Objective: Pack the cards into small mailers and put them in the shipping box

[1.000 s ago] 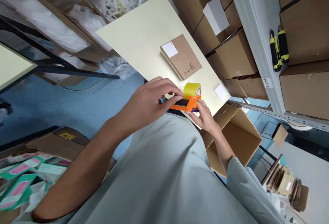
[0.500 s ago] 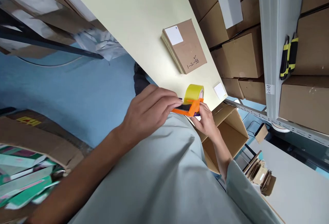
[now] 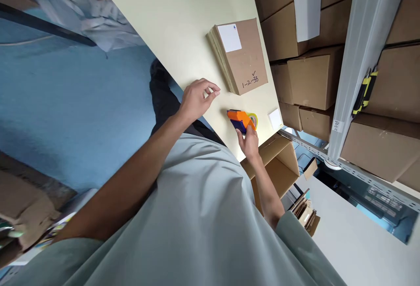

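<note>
My right hand (image 3: 250,144) has its fingers closed at the near end of an orange and blue tape dispenser (image 3: 239,120), which is at the table's near right part. Its yellow tape roll (image 3: 252,120) now shows on the far side, partly covered. My left hand (image 3: 198,97) is off the dispenser, over the table edge, with thumb and forefinger pinched together. Whether anything small is between those fingertips I cannot make out. Just beyond it lies a stack of flat brown cardboard (image 3: 247,58) with a white label (image 3: 229,37) and the handwritten marking "1-2-35".
The pale table (image 3: 170,19) runs away from me. A small white card (image 3: 274,118) lies by its right edge. An open carton (image 3: 278,167) stands below that corner. Shelved boxes (image 3: 310,80) and a metal post (image 3: 364,58) with yellow-black cutters (image 3: 365,92) line the right.
My left hand has left the dispenser and moved up and left toward the cardboard stack. My right hand has lowered and turned the dispenser, so its blue side shows. The camera view has shifted.
</note>
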`<state>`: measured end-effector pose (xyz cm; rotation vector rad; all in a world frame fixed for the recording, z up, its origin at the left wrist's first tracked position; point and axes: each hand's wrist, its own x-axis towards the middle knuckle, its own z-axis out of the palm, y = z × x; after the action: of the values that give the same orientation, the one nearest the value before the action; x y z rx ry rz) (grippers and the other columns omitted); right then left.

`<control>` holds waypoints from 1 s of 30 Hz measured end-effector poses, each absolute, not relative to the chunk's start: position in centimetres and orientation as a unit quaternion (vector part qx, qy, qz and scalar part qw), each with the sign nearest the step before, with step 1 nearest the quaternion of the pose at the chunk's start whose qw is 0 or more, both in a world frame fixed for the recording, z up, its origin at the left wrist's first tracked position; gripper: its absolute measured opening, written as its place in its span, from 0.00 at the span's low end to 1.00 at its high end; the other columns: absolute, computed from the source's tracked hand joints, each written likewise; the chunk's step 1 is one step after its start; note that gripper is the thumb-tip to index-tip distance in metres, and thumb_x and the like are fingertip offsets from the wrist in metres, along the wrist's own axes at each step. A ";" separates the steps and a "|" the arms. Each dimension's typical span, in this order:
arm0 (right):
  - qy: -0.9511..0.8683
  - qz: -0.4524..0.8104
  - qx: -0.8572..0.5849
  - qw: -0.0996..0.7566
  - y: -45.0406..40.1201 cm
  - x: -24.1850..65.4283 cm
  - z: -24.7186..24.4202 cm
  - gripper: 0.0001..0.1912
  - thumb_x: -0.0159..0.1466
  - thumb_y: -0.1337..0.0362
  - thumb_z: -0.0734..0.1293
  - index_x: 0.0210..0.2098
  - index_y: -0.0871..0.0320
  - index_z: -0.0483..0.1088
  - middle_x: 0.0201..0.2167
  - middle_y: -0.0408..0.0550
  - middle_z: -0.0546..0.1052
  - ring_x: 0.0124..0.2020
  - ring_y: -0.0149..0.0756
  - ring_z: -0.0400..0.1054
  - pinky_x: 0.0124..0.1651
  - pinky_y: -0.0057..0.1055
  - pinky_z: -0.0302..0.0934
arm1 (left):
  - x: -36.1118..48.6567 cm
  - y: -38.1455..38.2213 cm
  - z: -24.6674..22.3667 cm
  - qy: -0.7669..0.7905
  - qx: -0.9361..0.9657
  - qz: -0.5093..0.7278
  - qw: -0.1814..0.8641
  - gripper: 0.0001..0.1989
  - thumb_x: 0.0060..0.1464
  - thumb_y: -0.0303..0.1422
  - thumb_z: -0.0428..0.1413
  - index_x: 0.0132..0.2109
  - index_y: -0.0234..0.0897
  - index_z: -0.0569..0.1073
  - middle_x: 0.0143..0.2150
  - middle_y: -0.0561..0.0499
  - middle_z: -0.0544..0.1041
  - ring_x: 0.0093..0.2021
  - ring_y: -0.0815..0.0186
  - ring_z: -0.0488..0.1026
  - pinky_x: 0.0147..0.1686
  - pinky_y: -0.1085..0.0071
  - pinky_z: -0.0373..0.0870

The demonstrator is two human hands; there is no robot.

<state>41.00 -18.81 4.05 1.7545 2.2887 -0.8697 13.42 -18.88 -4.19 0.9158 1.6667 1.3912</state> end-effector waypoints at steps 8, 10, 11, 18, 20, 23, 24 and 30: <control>0.767 -0.180 0.614 0.056 -18.1 38.5 -1.2 0.29 0.81 0.42 0.57 0.60 0.63 0.68 0.52 0.70 0.80 0.59 0.59 0.77 0.65 0.57 0.71 | 14.5 -14.0 -7.2 0.656 0.306 0.580 0.373 0.12 0.67 0.45 0.63 0.40 0.43 0.78 0.39 0.48 0.81 0.41 0.58 0.77 0.52 0.59 0.78; 0.761 -0.182 0.621 0.044 -18.1 38.0 -1.7 0.29 0.81 0.44 0.57 0.62 0.64 0.68 0.54 0.73 0.80 0.62 0.60 0.76 0.67 0.59 0.69 | 14.8 -13.6 -7.1 0.659 0.302 0.582 0.370 0.11 0.68 0.45 0.62 0.41 0.43 0.78 0.42 0.47 0.81 0.43 0.58 0.78 0.52 0.59 0.78; 0.755 -0.186 0.627 0.045 -18.2 37.8 -1.8 0.29 0.81 0.45 0.57 0.63 0.66 0.67 0.55 0.74 0.79 0.63 0.61 0.75 0.68 0.61 0.68 | 15.0 -13.5 -7.0 0.660 0.296 0.584 0.369 0.11 0.69 0.44 0.62 0.42 0.43 0.78 0.43 0.47 0.81 0.44 0.58 0.78 0.52 0.59 0.78; 0.716 -0.221 0.660 0.056 -18.4 36.1 -2.2 0.27 0.80 0.51 0.59 0.65 0.70 0.66 0.64 0.82 0.74 0.71 0.65 0.69 0.73 0.66 0.61 | 17.1 -12.9 -7.2 0.689 0.223 0.596 0.348 0.09 0.71 0.41 0.60 0.48 0.42 0.79 0.50 0.44 0.81 0.47 0.58 0.81 0.52 0.60 0.80; 0.724 -0.220 0.652 0.044 -18.5 35.7 -2.4 0.28 0.80 0.52 0.59 0.66 0.70 0.66 0.64 0.81 0.75 0.70 0.64 0.71 0.74 0.64 0.61 | 17.9 -12.6 -6.9 0.702 0.187 0.602 0.330 0.12 0.71 0.43 0.60 0.53 0.42 0.78 0.54 0.42 0.81 0.50 0.58 0.82 0.52 0.60 0.81; 0.735 -0.209 0.644 0.046 -18.8 35.3 -2.7 0.30 0.80 0.53 0.60 0.68 0.73 0.65 0.63 0.81 0.76 0.68 0.63 0.72 0.74 0.62 0.62 | 19.2 -12.0 -5.4 0.707 0.139 0.614 0.322 0.22 0.73 0.48 0.60 0.65 0.44 0.73 0.63 0.39 0.78 0.57 0.56 0.82 0.55 0.59 0.82; 0.736 -0.206 0.643 0.052 -18.8 35.2 -2.7 0.30 0.80 0.53 0.60 0.68 0.74 0.65 0.62 0.81 0.76 0.67 0.63 0.73 0.74 0.61 0.62 | 19.7 -11.8 -4.6 0.702 0.131 0.618 0.329 0.25 0.73 0.49 0.60 0.68 0.45 0.70 0.65 0.38 0.77 0.60 0.55 0.82 0.57 0.58 0.82; 0.751 -0.192 0.627 0.076 -19.5 35.0 -2.2 0.26 0.77 0.59 0.61 0.67 0.71 0.68 0.56 0.73 0.81 0.62 0.58 0.76 0.70 0.58 0.66 | 22.8 -10.0 -2.3 0.659 0.154 0.625 0.388 0.32 0.70 0.53 0.62 0.71 0.43 0.67 0.69 0.37 0.76 0.73 0.50 0.73 0.72 0.50 0.73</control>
<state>35.01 -19.47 -2.23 1.8792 2.2513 -0.5755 22.81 -10.01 -2.29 0.3921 1.6774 1.5893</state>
